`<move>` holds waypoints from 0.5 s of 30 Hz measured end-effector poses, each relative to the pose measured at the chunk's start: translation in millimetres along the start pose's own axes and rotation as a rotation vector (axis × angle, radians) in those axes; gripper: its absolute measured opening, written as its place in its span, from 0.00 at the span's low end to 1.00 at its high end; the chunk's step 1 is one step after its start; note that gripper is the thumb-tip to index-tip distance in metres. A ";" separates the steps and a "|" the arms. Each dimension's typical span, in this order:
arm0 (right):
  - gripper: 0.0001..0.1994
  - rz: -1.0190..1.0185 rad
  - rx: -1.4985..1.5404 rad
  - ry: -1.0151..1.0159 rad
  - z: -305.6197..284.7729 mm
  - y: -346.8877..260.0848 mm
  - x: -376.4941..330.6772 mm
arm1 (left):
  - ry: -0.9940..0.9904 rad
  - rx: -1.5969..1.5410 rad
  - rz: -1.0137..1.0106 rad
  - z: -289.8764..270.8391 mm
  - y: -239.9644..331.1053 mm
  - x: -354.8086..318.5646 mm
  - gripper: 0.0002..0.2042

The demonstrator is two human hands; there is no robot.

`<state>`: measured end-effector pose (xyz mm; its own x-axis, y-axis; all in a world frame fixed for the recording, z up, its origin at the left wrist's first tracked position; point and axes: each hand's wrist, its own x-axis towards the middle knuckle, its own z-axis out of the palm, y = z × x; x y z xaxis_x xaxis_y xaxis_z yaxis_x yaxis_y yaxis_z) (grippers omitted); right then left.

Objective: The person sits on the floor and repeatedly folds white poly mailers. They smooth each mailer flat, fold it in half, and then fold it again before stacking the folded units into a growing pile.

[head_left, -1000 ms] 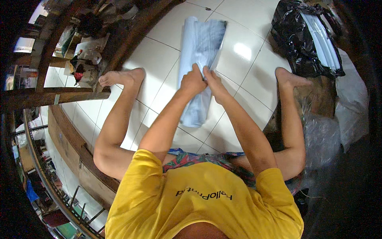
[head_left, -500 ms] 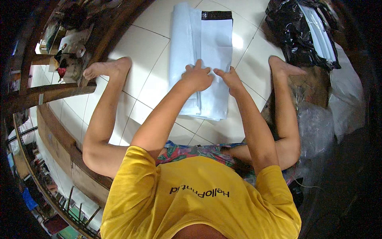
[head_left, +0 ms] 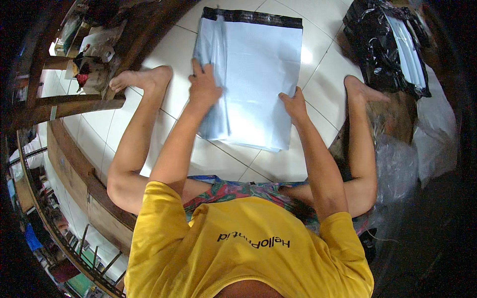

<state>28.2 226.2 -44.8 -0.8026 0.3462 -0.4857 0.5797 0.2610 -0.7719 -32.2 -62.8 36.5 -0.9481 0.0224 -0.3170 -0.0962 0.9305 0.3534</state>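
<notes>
A stack of pale blue-white plastic mailing bags (head_left: 261,74) with a black strip along its far edge lies on the tiled floor between my legs. Its left part is creased and blurred by motion. My left hand (head_left: 203,87) is over that left side, fingers spread. At the right edge of the stack is my right hand (head_left: 294,105), its thumb on top and its other fingers partly hidden at the side, gripping the edge.
A black plastic sack (head_left: 370,44) holding more pale folded plastic stands at the far right. Clear crumpled plastic (head_left: 395,164) lies beside my right leg. Along the left runs wooden furniture (head_left: 74,169) with clutter behind it. White tiles (head_left: 174,54) surround the stack.
The folded-over part of the bags has opened out to the left, showing the wide sheet and the full black strip. My left hand has moved left; my right stays near the right edge.
</notes>
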 end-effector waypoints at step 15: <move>0.32 -0.030 0.065 0.001 2.2 -12.3 -10.7 | 0.080 -0.125 -0.189 6.3 -80.5 43.1 0.50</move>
<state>29.3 217.4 -31.0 -0.8193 0.3405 -0.4613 0.5449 0.2123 -0.8112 -63.3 -134.4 -11.1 -0.9302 -0.1817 -0.3190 -0.3064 0.8628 0.4021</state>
